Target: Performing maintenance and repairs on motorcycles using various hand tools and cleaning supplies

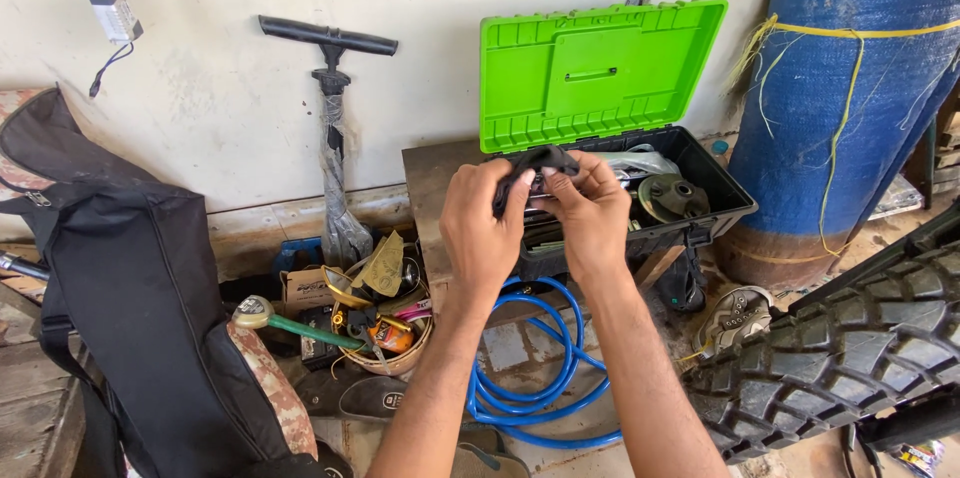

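Between both hands, raised at chest height, sits a small black item, perhaps folded cloth or rubber; what it is cannot be told. Left hand pinches its near-left edge with curled fingers, while right hand grips its right side, thumb on top. Both hands are closed on it, close together, almost touching.

Just beyond the hands stands a black toolbox on a low wooden surface, its bright green lid swung upright against a pale wall. Tools lie inside the box, behind the right hand.

Below the wrists a blue hose coils on the floor. Left of the left hand are a bowl of odds and ends, a floor pump and a black bag. Right of the right hand lie a knobby tyre and a blue tarp roll.
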